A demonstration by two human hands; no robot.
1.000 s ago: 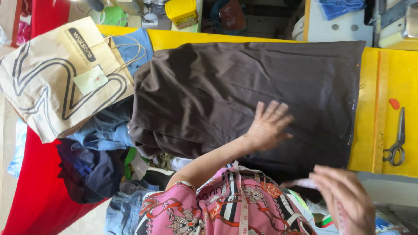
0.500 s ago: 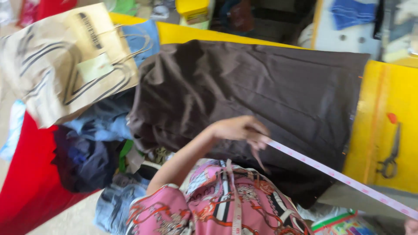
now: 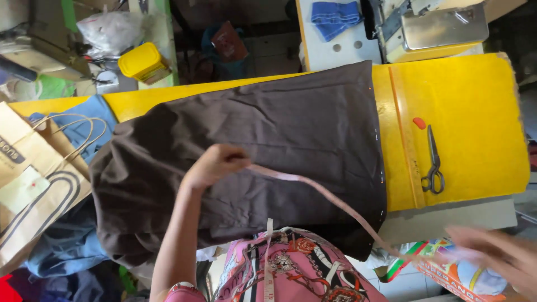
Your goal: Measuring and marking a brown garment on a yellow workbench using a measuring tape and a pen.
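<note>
A dark brown cloth point(image 3: 302, 128) lies spread over a yellow table point(image 3: 464, 112). My left hand point(image 3: 215, 165) is over the middle of the cloth, with its fingers closed on one end of a pale pink measuring tape point(image 3: 324, 198). The tape runs down and to the right, across the cloth's near edge, to my right hand point(image 3: 495, 257). That hand is blurred, off the table's near right side, and seems to grip the other end. Another tape hangs over my pink patterned top point(image 3: 291, 268).
Scissors point(image 3: 432, 162), a long yellow ruler point(image 3: 405, 128) and a small red chalk point(image 3: 419, 123) lie on the table right of the cloth. A paper carrier bag point(image 3: 33, 179) and blue garments point(image 3: 67, 246) lie left. A sewing machine point(image 3: 436, 25) and a yellow tub point(image 3: 142, 61) stand behind.
My left hand lay flat with spread fingers on the cloth; now it pinches the tape's end. My right hand has swung out to the right, drawing the tape out.
</note>
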